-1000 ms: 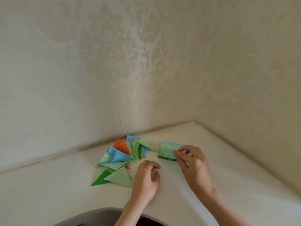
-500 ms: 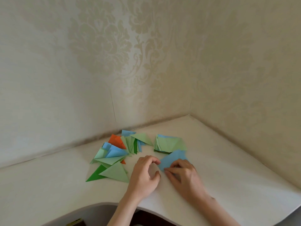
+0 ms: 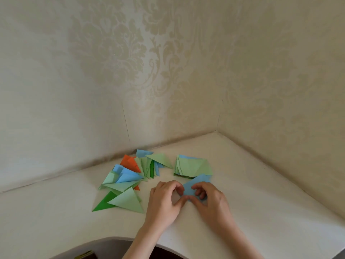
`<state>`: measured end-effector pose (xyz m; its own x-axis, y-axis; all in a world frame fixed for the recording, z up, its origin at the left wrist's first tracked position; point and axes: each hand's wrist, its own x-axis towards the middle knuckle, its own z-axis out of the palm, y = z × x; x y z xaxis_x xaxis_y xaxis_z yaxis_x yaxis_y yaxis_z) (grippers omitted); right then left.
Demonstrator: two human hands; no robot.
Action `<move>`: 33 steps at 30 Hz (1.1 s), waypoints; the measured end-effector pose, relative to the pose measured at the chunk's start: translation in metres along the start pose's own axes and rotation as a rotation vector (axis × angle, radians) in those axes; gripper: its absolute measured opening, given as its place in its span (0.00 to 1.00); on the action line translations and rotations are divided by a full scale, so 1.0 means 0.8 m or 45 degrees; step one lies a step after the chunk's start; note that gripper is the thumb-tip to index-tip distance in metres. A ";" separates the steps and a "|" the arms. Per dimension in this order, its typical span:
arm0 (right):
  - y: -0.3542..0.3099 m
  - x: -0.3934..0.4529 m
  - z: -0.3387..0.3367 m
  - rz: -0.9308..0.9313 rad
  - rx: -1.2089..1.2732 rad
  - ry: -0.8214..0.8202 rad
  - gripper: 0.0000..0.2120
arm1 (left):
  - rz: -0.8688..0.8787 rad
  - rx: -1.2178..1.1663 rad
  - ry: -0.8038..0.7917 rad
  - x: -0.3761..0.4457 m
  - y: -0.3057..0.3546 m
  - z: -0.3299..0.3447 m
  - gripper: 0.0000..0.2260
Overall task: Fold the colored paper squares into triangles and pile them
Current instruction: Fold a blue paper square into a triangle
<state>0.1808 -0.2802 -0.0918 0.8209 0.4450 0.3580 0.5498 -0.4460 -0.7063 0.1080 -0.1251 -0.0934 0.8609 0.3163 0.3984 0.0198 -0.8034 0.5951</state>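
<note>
A blue paper square [image 3: 194,185] lies on the white table, partly under my fingers. My left hand [image 3: 165,200] pinches its near left corner with curled fingers. My right hand [image 3: 211,200] pinches the paper from the right, fingers curled over it. Just behind it sits a stack of unfolded squares [image 3: 193,166], light green on top with blue showing beneath. To the left spreads a loose pile of folded triangles [image 3: 128,178] in light green, blue, orange and dark green, with one light green triangle [image 3: 127,201] nearest me.
The white table [image 3: 261,212] fits into a corner of two wallpapered walls [image 3: 280,90]. Its near edge curves inward in front of me. A dark gap with a small yellowish object [image 3: 84,256] shows below that edge.
My right hand drew a blue square off the stack toward me. My left hand moved in and took its corner. The camera view shifted slightly.
</note>
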 end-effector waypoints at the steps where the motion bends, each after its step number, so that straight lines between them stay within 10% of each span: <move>1: 0.001 0.000 0.001 0.002 -0.007 0.007 0.11 | -0.001 0.025 -0.002 0.001 0.000 0.002 0.08; 33: 0.002 -0.003 -0.006 -0.250 0.045 0.015 0.04 | 0.069 -0.151 0.010 0.003 -0.011 -0.004 0.14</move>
<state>0.1803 -0.2858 -0.0905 0.7002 0.5113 0.4983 0.6941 -0.3240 -0.6428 0.1083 -0.1153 -0.0952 0.8549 0.2788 0.4375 -0.0872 -0.7541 0.6510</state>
